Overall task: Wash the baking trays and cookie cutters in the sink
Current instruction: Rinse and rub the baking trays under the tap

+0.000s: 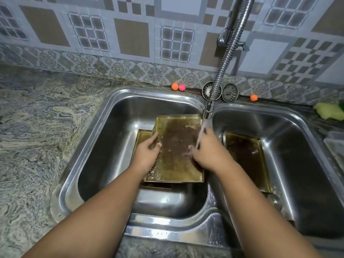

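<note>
- The upper tray [176, 164] sits at the centre of the frame in the left basin [111, 127], lying across a second tray [143, 135] that peeks out at its left. We judge this propping keeps the greasy floor up where the water can reach it.
- The left hand [147, 153] clamps the tray's left rim, thumb inside and fingers over the edge. We take this as a brace so the tray cannot slide while it is rubbed.
- The right hand [206, 151] lies palm down on the tray's floor, well apart from the left. We see nothing held in it, though the fingers are blurred.
- The tap nozzle [208, 110] hangs over the tray's upper right corner, and its water [201, 135] falls across the right hand, so rubbing and rinsing meet at one spot.
- A third tray [247, 155], dark with residue, leans in the right basin [297, 136], probably waiting its turn.
- A yellow sponge [329, 111] rests unused at the right edge.
- We see no cookie cutters.
</note>
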